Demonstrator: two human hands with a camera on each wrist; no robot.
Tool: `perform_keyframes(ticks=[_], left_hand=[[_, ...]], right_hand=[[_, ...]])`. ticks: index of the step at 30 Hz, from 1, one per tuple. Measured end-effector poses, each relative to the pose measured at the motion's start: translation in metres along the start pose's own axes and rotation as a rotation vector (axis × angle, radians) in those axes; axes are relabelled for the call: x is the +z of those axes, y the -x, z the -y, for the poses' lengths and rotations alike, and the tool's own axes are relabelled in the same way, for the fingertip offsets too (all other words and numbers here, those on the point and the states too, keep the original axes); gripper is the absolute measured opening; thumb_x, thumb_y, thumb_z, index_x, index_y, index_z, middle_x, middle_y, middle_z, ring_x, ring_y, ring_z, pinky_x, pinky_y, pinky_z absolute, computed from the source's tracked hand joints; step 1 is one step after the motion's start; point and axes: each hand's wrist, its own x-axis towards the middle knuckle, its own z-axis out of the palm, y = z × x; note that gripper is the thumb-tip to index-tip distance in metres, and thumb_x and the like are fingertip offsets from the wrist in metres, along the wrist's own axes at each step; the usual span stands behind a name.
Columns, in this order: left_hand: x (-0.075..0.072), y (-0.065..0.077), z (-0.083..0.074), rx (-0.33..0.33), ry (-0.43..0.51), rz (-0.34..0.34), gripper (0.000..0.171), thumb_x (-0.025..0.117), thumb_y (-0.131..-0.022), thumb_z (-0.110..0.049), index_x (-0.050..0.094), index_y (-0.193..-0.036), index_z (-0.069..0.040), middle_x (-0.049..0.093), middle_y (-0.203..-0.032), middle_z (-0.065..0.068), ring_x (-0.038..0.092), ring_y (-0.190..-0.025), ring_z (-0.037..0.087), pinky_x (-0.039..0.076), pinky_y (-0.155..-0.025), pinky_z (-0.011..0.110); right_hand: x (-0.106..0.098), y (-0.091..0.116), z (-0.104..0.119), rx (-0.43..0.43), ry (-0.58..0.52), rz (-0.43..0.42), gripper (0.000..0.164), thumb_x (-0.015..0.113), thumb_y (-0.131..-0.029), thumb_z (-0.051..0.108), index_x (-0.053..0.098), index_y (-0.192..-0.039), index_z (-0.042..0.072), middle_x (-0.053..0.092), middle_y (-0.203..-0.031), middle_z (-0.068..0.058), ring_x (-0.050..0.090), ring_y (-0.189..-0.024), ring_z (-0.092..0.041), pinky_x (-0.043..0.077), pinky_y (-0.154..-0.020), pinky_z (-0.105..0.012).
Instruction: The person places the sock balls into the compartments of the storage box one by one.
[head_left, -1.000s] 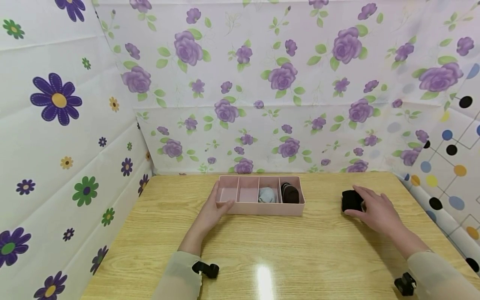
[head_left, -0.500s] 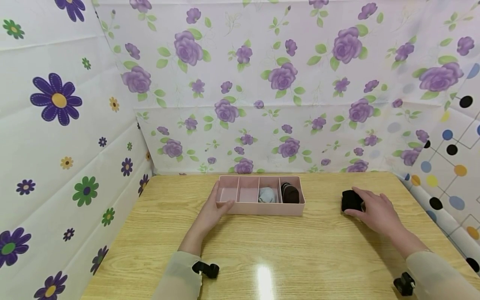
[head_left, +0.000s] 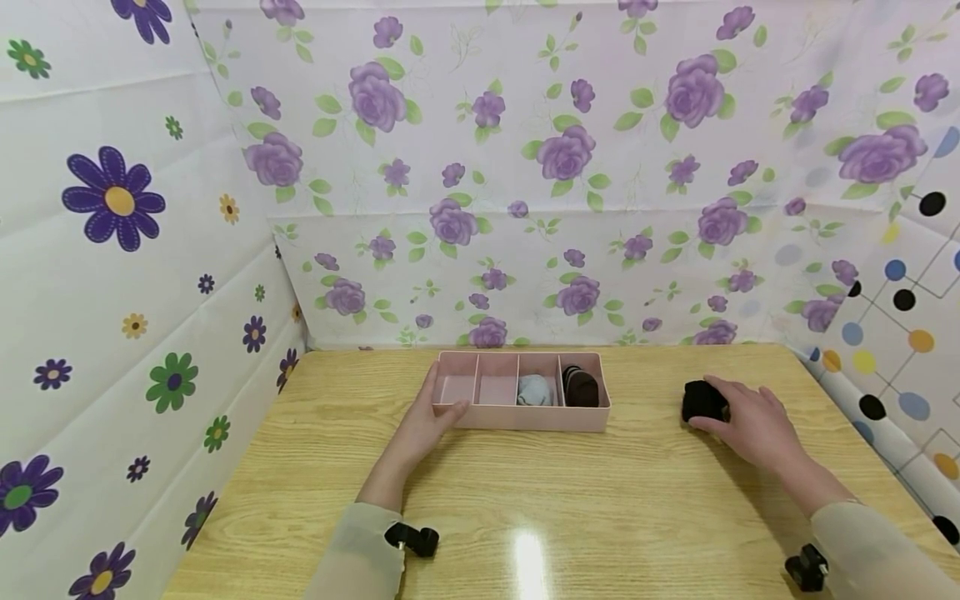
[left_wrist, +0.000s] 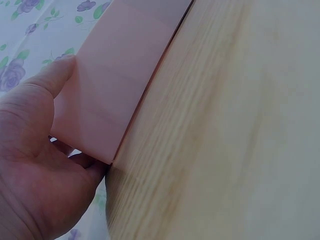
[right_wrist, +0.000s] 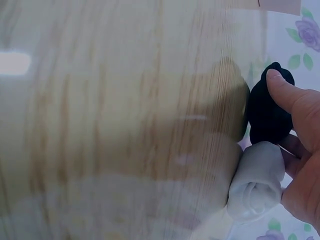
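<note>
Our left hand (head_left: 422, 423) grips the pink plastic divided box (head_left: 528, 418) mid-frame, our right hand (head_left: 759, 423) pinches the black rolled-fabric bundle (head_left: 701, 403) at right, and we could drag the touching pale-grey fabric roll (right_wrist: 256, 180) along if our grip snags it.

purple-flowered cloth (head_left: 517, 167) rises behind the wooden table (head_left: 637, 508).
</note>
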Motion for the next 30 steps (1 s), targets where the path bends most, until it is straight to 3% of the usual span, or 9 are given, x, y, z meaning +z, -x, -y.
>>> perform_keyframes(ticks=[10, 30], left_hand=[[0.000, 0.001, -0.001, 0.002, -0.001, 0.000, 0.104, 0.074, -0.108, -0.045, 0.001, -0.180, -0.025, 0.013, -0.183, 0.017, 0.019, -0.165, 0.046, 0.017, -0.132, 0.065], [0.000, 0.001, -0.001, -0.003, -0.010, -0.001, 0.106, 0.073, -0.107, -0.050, 0.001, -0.180, -0.026, 0.012, -0.184, 0.015, 0.018, -0.166, 0.045, 0.016, -0.133, 0.064]], right_hand=[[0.002, 0.001, 0.007, -0.012, -0.009, -0.053, 0.084, 0.082, -0.101, 0.047, 0.050, -0.160, -0.005, 0.060, -0.146, -0.039, 0.052, -0.134, -0.064, 0.017, -0.122, -0.081], [-0.010, -0.013, 0.053, -0.106, -0.016, -0.178, 0.084, 0.088, -0.096, 0.043, 0.055, -0.159, -0.002, 0.063, -0.147, -0.031, 0.062, -0.129, -0.054, 0.026, -0.124, -0.074]])
